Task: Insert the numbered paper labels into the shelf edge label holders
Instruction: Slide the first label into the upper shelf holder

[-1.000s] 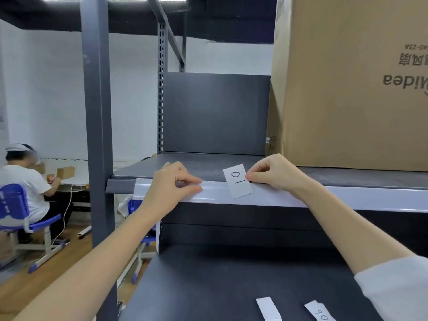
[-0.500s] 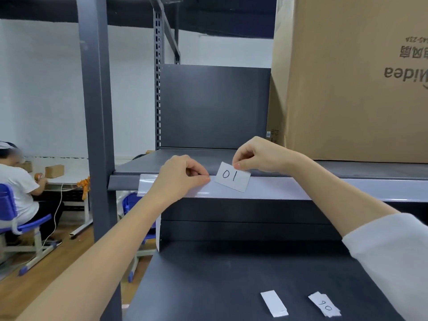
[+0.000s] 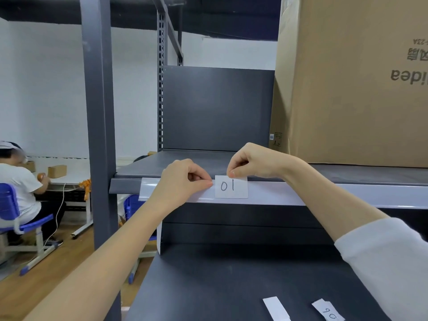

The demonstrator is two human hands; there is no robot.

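Paper label "01" point(image 3: 231, 186) upright against label holder strip point(image 3: 278, 193); right hand point(image 3: 252, 162) pinching its top edge, left hand point(image 3: 185, 179) pinching the strip just beside it.

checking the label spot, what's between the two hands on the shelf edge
In the head view, the "01" label sits between the left hand and right hand, against the white holder strip. The right hand pinches its top edge.
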